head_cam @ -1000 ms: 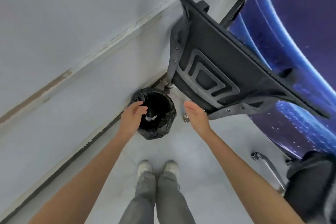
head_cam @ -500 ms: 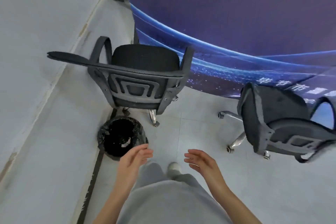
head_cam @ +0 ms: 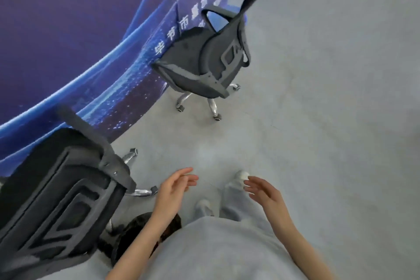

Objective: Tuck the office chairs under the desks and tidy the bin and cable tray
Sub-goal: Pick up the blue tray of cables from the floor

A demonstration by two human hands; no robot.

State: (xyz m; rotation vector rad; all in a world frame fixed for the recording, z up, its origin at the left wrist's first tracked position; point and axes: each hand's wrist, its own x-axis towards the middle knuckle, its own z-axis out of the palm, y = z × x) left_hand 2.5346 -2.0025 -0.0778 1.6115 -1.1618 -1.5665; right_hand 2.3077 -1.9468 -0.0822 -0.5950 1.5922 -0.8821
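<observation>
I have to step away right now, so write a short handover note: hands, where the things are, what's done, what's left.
Left hand and right hand: both open, holding nothing, raised in front of the body.
Bin, black-lined: on the floor at the lower left, beside the near chair, partly hidden by the left forearm.
Far chair: stands free on the floor by the blue banner.
Done: cannot tell from this view.
Left: neither chair is tucked in; no desk or cable tray is in view.
</observation>
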